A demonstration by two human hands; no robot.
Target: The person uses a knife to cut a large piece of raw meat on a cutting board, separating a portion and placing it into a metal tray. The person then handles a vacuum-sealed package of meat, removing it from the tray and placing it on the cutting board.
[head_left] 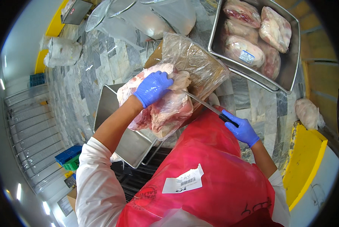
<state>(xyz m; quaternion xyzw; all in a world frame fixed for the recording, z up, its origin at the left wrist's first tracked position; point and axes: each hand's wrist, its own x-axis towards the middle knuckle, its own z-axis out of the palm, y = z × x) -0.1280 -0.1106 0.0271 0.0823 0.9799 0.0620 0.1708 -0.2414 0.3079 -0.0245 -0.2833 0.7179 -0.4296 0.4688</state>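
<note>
One blue-gloved left hand [153, 90] curls over meat [172, 109] beside plastic-covered cardboard [205, 67], fingertips hidden, grip impossible to tell; the right hand [243, 129] clasps a knife [204, 101], tip hard to make out, long axis diagonal, pointing up-left.

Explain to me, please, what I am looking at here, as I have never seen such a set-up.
There is no machine: a person does the work, in blue gloves. The one picture comes from the left of two wide fisheye cameras on the person's head, looking down, so straight edges bend near the rim. The left hand is curled on a large piece of meat, beside cardboard partly covered in clear film; what bears the meat is mostly hidden. The right hand holds a knife, its blade pointing at the meat. At the upper right, a steel tub contains wrapped cuts.
</note>
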